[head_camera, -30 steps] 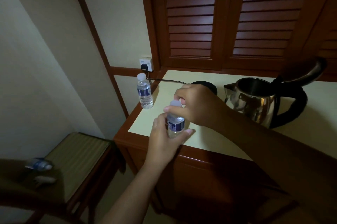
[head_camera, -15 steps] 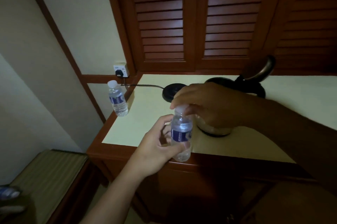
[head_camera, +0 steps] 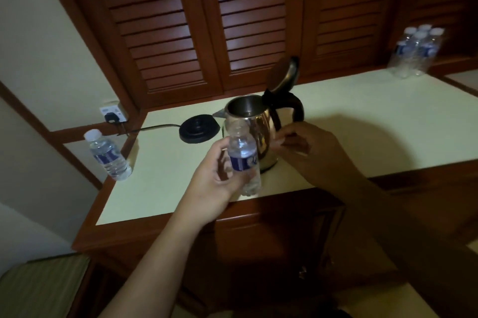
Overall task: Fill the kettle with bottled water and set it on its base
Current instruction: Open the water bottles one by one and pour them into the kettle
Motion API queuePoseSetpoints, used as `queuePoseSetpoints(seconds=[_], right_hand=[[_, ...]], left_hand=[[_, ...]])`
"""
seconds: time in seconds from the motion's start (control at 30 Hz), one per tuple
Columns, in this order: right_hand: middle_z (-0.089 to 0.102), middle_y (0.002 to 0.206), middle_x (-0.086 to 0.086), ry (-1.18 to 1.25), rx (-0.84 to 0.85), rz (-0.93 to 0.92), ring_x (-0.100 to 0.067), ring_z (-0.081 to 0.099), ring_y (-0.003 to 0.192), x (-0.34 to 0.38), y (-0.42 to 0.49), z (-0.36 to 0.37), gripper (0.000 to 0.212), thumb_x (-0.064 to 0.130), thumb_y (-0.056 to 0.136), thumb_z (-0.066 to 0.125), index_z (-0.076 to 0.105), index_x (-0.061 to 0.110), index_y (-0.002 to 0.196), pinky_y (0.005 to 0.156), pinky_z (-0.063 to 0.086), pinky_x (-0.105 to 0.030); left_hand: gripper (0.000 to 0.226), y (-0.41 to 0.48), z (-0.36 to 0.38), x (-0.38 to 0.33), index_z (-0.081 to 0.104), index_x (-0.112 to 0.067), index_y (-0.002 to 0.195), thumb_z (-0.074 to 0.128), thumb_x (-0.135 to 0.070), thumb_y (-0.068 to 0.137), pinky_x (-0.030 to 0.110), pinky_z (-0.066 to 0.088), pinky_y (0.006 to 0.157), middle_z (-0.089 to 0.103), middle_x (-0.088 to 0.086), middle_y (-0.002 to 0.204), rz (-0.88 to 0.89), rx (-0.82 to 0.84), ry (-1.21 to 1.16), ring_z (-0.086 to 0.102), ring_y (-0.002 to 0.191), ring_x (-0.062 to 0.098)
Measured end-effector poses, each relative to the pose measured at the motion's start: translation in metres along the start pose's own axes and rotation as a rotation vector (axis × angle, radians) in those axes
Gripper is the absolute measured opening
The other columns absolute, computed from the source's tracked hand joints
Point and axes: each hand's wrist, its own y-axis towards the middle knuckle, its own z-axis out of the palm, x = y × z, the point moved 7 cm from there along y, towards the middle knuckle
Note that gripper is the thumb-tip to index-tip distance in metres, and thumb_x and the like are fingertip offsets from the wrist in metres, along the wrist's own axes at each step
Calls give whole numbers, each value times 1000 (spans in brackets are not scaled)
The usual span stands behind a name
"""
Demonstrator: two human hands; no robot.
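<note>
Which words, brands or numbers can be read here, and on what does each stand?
None can be read.
Clear plastic bottle held by the left hand, blue label: white print, blurred.
Capped clear bottle standing at the left, blue label: blurred.
Pack of bottles far right: blurred.

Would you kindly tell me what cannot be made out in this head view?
All in the head view:
- Right hand: deep shadow hides what, if anything, its fingers hold.
- Kettle: the inside is dark, so any water is unseen.
- Bottle in the left hand: the label is too blurred to read.
- Bottle pack, far right: blur hides the count.
</note>
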Motion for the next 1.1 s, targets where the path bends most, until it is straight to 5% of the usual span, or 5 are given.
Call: queuePoseSetpoints(seconds=[0.17, 0.37, 0.67, 0.8, 1.1], right_hand=[[69, 91, -2, -544, 80, -38, -18, 67, 84, -74, -20, 24, 9, 22, 90, 71, 71, 14, 93, 72, 53, -29], [72, 88, 1, -544, 103, -3, -16, 64, 81, -93, -20, 25, 15, 24, 92, 63, 76, 16, 92, 73, 50, -31], [29, 160, -15, -829, 270, 271, -33, 25, 148, -119, -27, 38, 97, 79, 87, 28, 27, 7, 152, 121, 20, -52], [5, 168, -16, -869, 366, 295, -30, 2, 155, -122, -25, 41, 102, 80, 89, 14, 7, 5, 159, 124, 2, -54], [5, 169, -12, -941, 402, 211, -28, 4, 156, -123, -21, 44, 114, 83, 75, -10, 8, 9, 159, 123, 4, -57]], left_hand=[[63, -4, -5, 7, 52, -35, 144, 81, -20, 90, 23, 56, 97, 71, -22, 123, -5, -83, 69, 67, 114, -2], [66, -7, -11, 14, 51, -38, 144, 83, -23, 89, 39, 56, 105, 70, -18, 127, -48, -136, 96, 67, 118, 1], [66, 8, -35, -9, 48, -42, 147, 79, -21, 93, 24, 50, 99, 62, -24, 135, -12, -208, 203, 58, 123, -5], [55, 28, -44, -29, 52, -46, 139, 74, -19, 96, 22, 45, 93, 59, -33, 124, 7, -206, 308, 53, 112, -17], [62, 84, -62, -50, 34, -48, 153, 64, -36, 100, 55, 36, 109, 51, -2, 142, 33, -182, 979, 43, 134, 29]])
